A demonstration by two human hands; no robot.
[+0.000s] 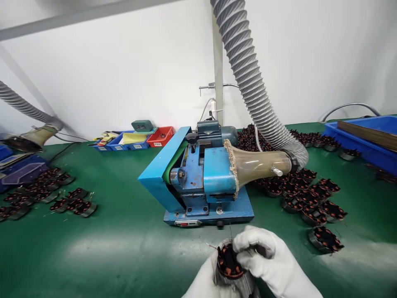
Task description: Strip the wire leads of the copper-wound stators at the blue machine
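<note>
At the bottom centre, my left hand [206, 279], in a white glove, is wrapped round a motor stator [230, 265] with a metal rim, black insulation and copper windings. Thin wire ends stick up from its top. My right hand [260, 252], also gloved in white, has its thumb and fingers pinched together at the stator's upper right edge; what lies between the fingertips is too small to make out. Just beyond both hands stands a blue belt machine [192, 178] with a green belt and a motor behind.
Many stators [325, 239] lie right of and behind the machine; more [83, 207] lie at left on the green table [124, 248]. A ribbed grey hose [245, 66] joins the machine's hood. Blue and red bins [160, 136] and a large blue crate [356, 149] stand further back.
</note>
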